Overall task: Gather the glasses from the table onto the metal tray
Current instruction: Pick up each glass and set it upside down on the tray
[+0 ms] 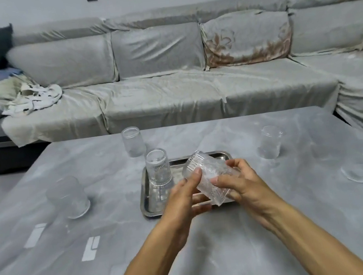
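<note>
At frame centre, the left hand point(183, 199) and right hand point(238, 184) grasp a tilted textured glass point(208, 176) with their fingers above the metal tray point(145, 190). A ribbed glass point(159, 170) stands on the tray's upper left corner.

A patterned clear glass point(208, 178) tilts above the metal tray point(146, 200), where one ribbed glass point(158, 170) stands. Four more, seemingly empty, stand scattered on the desk point(285, 228).

Glossy metal tray point(144, 192), textured glass point(208, 176)
</note>
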`<state>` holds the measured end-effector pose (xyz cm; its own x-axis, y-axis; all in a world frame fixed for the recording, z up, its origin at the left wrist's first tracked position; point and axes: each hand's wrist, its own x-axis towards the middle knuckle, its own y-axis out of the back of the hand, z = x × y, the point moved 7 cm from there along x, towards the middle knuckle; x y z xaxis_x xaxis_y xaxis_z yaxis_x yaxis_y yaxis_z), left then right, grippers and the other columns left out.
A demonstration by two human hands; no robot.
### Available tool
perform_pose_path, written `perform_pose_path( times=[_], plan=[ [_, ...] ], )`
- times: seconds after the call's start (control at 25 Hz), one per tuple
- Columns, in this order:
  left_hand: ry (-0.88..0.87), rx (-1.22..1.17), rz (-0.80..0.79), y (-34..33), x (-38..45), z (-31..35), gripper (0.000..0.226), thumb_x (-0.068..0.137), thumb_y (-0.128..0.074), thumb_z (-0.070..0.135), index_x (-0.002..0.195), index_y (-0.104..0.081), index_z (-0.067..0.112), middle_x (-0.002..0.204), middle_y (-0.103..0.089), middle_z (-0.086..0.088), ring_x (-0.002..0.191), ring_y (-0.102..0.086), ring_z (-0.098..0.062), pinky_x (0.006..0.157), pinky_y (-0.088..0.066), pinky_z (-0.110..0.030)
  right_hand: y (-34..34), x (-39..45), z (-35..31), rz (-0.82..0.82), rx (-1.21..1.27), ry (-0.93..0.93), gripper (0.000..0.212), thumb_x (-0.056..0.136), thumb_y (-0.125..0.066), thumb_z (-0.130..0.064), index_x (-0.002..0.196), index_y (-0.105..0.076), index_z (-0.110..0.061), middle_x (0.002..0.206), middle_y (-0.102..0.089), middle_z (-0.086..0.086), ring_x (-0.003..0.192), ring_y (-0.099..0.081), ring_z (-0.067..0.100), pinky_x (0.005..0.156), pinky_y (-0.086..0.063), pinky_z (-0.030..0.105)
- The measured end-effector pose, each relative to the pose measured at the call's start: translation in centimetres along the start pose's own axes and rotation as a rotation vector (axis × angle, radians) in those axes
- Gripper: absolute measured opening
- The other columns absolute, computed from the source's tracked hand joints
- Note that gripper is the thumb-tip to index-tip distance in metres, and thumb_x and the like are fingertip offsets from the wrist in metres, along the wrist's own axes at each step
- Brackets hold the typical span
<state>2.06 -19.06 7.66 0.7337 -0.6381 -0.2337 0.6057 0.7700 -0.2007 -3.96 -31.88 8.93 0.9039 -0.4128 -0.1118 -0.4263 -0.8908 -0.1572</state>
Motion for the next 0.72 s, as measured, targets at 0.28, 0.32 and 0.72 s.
perform_pose_path(
  times=[0.28,0.32,0.72],
  plan=[
    [-0.204,0.658,0.524,11.4,3.9,2.4,0.031,0.083,-0.059,0.042,0.105,-0.070,0.023,0.102,-0.072,-0.002,0.100,-0.065,-0.028,0.085,-0.051,-0.041,-2.0,7.2,1.1,0.054,-0.360,0.059,0.072,0.049,-0.092,-0.025,0.114,-0.061,-0.024,0.101,-0.074,-0.006,0.092,-0.070,0.011,0.083,-0.056,0.033],
    [-0.116,0.852,0.633,13.6,4.2,1.4,0.037,0.083,-0.059,0.040,0.113,-0.064,0.018,0.107,-0.068,-0.006,0.104,-0.061,-0.032,0.088,-0.049,-0.043,-1.6,8.5,1.6,0.137,-0.385,0.066,0.074,0.050,-0.092,-0.026,0.116,-0.059,-0.025,0.103,-0.072,-0.008,0.092,-0.069,0.012,0.080,-0.055,0.029],
    [-0.128,1.038,0.571,18.0,7.5,-3.8,0.006,0.085,-0.052,0.024,0.086,-0.058,0.022,0.084,-0.059,-0.001,0.086,-0.056,-0.029,0.071,-0.039,-0.038,-3.5,16.1,6.3,0.252,-0.701,0.144,0.087,0.060,-0.091,-0.030,0.132,-0.042,-0.021,0.127,-0.060,0.002,0.110,-0.058,0.022,0.094,-0.050,0.042]
  ],
)
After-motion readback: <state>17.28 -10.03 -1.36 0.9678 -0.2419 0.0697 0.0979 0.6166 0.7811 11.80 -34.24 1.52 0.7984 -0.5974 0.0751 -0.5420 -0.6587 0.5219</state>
